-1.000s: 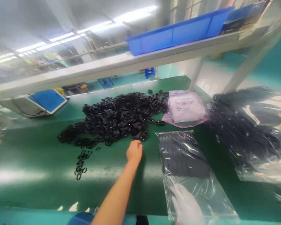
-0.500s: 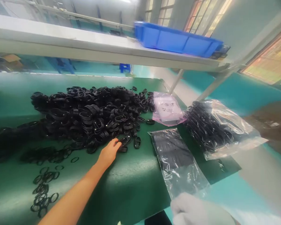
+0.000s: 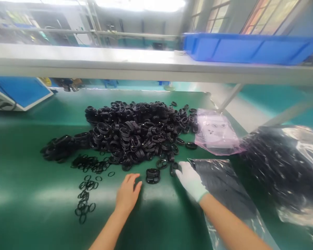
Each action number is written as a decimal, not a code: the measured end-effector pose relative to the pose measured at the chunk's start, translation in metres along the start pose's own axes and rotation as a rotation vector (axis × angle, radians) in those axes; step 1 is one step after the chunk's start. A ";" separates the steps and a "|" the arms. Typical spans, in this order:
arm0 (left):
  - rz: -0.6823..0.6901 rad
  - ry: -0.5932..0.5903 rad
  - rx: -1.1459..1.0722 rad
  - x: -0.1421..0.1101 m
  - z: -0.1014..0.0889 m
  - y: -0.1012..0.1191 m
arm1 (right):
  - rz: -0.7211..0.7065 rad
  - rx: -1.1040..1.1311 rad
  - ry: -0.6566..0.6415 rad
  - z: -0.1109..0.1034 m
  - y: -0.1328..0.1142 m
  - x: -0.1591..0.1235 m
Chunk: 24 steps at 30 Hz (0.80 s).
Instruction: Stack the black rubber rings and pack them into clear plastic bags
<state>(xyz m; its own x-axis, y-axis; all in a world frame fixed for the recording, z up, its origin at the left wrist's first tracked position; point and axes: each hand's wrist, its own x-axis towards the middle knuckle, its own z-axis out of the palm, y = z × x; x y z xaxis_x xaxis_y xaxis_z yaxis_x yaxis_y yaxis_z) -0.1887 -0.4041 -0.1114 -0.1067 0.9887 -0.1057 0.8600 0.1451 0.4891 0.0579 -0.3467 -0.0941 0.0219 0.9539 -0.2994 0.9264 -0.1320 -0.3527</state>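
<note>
Small stack of black coils (image 3: 153,171) sits on the green tabletop between the two hands, front of the main pile; neither hand touches it. Seems set apart from the heap so it stays countable and in easy reach of both sides. Left hand (image 3: 128,193), bare, is just left of the stack: thumb and fingers apart, nothing in them, palm turned toward it.

Right hand (image 3: 190,178), in a white glove, has its fingertips at a single coil (image 3: 174,169) right of the stack. Contact looks likely; whether they pinch it, can't tell. Another loose coil (image 3: 161,163) lies flat just behind the stack.

Pile of coils (image 3: 135,133) behind, probably heaped mid-table so both arms reach it. Thin black rings (image 3: 88,164) lie front-left of the pile, a few trailing toward the near edge, likely kept aside so they don't mix in.

Clear bag (image 3: 221,178) with dark contents lies flat at right, partly behind the right forearm. Pink bag (image 3: 216,133) beyond it; bigger filled bag (image 3: 281,166) farther right. Blue bin (image 3: 240,48) up on the shelf (image 3: 94,57), presumably to save table space.
</note>
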 end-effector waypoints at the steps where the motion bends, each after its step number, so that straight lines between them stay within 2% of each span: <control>1: -0.026 -0.005 0.014 0.004 0.003 0.009 | 0.063 0.009 0.006 0.004 -0.005 0.011; 4: -0.014 -0.021 0.065 0.021 0.017 0.035 | 0.156 0.036 -0.028 0.018 -0.013 0.032; 8: -0.026 -0.013 0.070 0.035 0.020 0.049 | 0.165 0.075 -0.050 0.033 -0.014 0.024; 9: -0.021 0.000 0.059 0.034 0.018 0.048 | 0.166 0.141 -0.056 0.036 -0.013 0.017; 11: -0.003 0.015 0.024 0.026 0.012 0.042 | 0.193 0.417 -0.067 0.042 -0.011 0.001; 13: 0.021 -0.012 -0.014 0.012 0.010 0.037 | 0.234 0.703 -0.042 0.051 -0.009 -0.018; 14: 0.032 -0.036 -0.019 0.005 0.010 0.036 | 0.250 0.756 -0.021 0.056 -0.008 -0.027; 16: 0.037 -0.085 0.026 -0.003 0.015 0.036 | 0.239 0.624 0.016 0.065 -0.004 -0.045; 19: 0.042 -0.139 0.189 0.000 0.022 0.040 | 0.154 0.300 0.054 0.071 0.001 -0.067; 24: 0.092 -0.234 0.337 0.012 0.019 0.038 | -0.025 -0.048 0.181 0.058 -0.010 -0.077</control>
<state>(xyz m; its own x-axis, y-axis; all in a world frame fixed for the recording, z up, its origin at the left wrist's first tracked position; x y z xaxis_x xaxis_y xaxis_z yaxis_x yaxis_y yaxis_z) -0.1481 -0.3872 -0.1104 0.0613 0.9558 -0.2877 0.9799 -0.0028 0.1994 0.0249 -0.4348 -0.1187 0.0623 0.9902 -0.1248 0.9441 -0.0990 -0.3143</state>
